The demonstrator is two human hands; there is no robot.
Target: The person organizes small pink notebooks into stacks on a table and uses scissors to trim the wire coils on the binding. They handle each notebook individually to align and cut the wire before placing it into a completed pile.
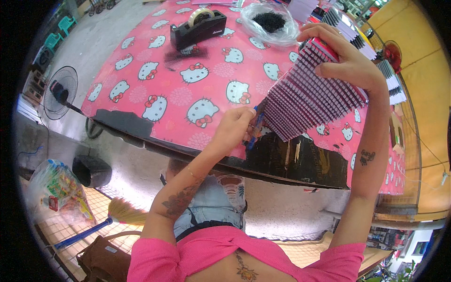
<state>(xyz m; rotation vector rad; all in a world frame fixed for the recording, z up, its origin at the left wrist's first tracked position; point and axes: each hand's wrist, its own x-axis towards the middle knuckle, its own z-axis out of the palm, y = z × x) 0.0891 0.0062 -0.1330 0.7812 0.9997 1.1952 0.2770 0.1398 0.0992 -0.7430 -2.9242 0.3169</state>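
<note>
My right hand is wrapped over the top of a thick stack of spiral-bound notebooks. The stack is tilted up on the table, with many rows of dark binding coils facing me. At its lower left corner my left hand is closed around a slim blue-handled tool. The tool touches or nearly touches the stack's edge; its exact kind is hard to make out. Beyond the stack lies a clear plastic bag with a heap of small black pieces in it.
A pink patterned cover lies over the table, torn at the near edge over a dark surface. A black tape dispenser stands at the back. More bound stacks line the right side. A fan stands left; a broom lies below.
</note>
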